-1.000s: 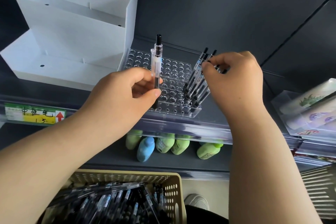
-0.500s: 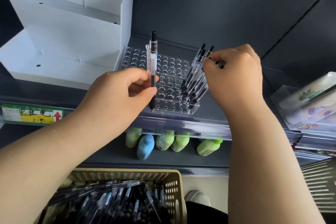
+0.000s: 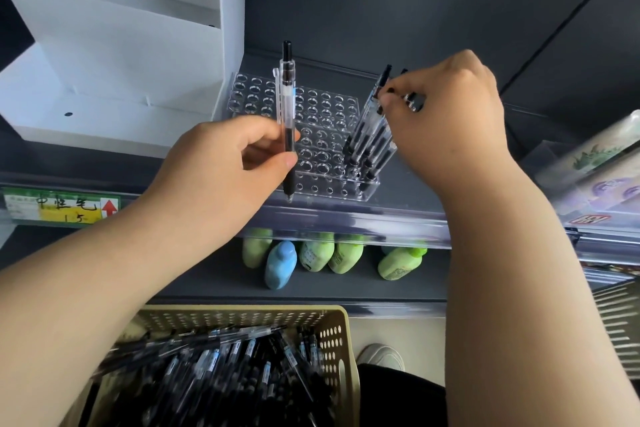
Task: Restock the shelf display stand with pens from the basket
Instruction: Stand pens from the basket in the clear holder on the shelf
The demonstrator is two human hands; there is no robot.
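Observation:
A clear acrylic display stand [image 3: 322, 121] with rows of round holes sits on the dark shelf. Several black pens [image 3: 367, 139] stand slanted in its right-hand holes. My left hand [image 3: 221, 177] pinches one clear-barrelled black pen [image 3: 287, 104] upright in front of the stand's left half, tip down near the front edge. My right hand [image 3: 446, 114] pinches the top of a pen at the right end of the stand; its palm hides some pen tops. Below, a tan perforated basket [image 3: 341, 333] holds a heap of black pens [image 3: 221, 374].
A white stepped cardboard display [image 3: 114, 45] stands left of the stand. A clear shelf rail [image 3: 363, 222] with a yellow-green price label [image 3: 62, 208] runs along the front. Green and blue bottles [image 3: 311, 255] lie on the lower shelf. Packaged goods [image 3: 595, 177] sit at the right.
My left hand has lowered slightly with its pen, still upright. My right hand has shifted up along the slanted pens to their tops. The view has drifted a little.

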